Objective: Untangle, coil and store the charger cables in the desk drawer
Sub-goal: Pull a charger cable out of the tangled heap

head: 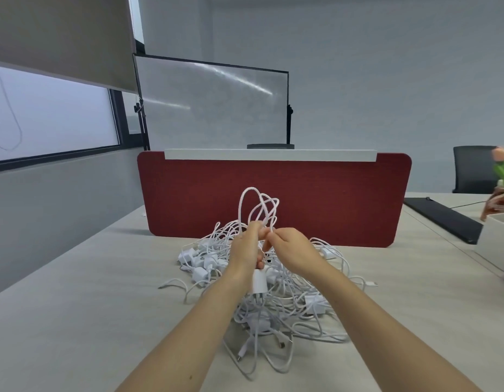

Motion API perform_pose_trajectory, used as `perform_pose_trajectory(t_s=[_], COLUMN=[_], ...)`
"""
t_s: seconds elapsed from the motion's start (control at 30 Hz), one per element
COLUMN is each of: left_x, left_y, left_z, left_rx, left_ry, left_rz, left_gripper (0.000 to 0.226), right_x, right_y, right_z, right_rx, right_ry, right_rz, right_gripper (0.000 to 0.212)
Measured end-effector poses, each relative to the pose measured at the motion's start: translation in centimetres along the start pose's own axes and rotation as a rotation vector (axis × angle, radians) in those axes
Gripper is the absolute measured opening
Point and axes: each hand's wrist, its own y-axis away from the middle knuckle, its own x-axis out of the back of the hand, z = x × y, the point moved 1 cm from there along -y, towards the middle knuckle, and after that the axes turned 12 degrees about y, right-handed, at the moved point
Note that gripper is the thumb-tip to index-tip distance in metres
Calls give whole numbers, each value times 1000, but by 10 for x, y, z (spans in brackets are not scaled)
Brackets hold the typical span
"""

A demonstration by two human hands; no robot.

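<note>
While the left hand (pixel 246 247) grips the gathered loops of a white charger cable (pixel 257 206), its plug adapter (pixel 256 281) dangling below, the right hand (pixel 294 250) pinches a strand beside them. Light, limp and probably springy, the loops are best clamped at their crossing, above the tangled pile (pixel 284 312) on the desk (pixel 414 278).

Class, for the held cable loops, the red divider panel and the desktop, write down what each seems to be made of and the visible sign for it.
Cable loops: white flexible plastic sheath, matte; the thickest looks braided.
Red divider panel: probably felt or fabric covering, from its fine matte weave.
Desktop: likely pale wood-look laminate, from faint grain and smooth low sheen.
</note>
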Motion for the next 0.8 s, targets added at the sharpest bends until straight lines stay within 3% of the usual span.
perform_pose_trajectory(t_s=[0.13,0.37,0.57,0.7,0.8], left_x=[2,-1,-11,-1,6], left_y=[-1,1,5,3,-1], left_z=[-7,4,57,72,58], left_rx=[-71,-154,-261,-326,-203], left_ry=[-108,-212,217,215,118], left_rz=[22,20,42,105,104], left_gripper=[20,34,28,27,30], right_x=[-5,-25,-45,-38,-16], right_y=[2,18,34,26,18], right_z=[2,25,83,86,62], right_rx=[40,43,6,-23,-12], right_ry=[55,-28,75,77,-38], right_rz=[-35,109,105,75,180], right_gripper=[40,34,31,33,34])
